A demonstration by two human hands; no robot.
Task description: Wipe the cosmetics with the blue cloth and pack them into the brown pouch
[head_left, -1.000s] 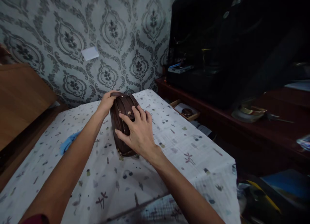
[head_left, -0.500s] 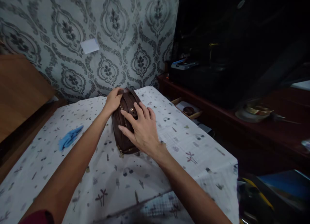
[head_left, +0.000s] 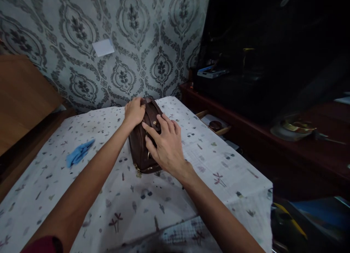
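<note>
A dark brown leather-like bag (head_left: 138, 150) with gold-coloured zips and a small clasp lies on the patterned white cloth, its handle end away from me. At that far end, my left hand (head_left: 134, 112) is closed around the side of the bag near the handle strap; part of its fingers is hidden. My right hand (head_left: 168, 149) rests over the front of the bag, fingers apart, with fingertips touching the leather beside the clasp and zip. To the left of the bag lies a crumpled blue cloth (head_left: 80, 153).
A brown wooden panel (head_left: 26, 99) rises at the left. On the right, a dark red cabinet (head_left: 254, 143) has a partly pulled-out drawer (head_left: 224, 130) and carries a large black screen (head_left: 259, 81). The patterned wall with a white paper (head_left: 103, 48) stands behind.
My right hand's thumb and index finger have drawn closer together on the bag's front. My left hand still holds the far end. The view has shifted slightly.
</note>
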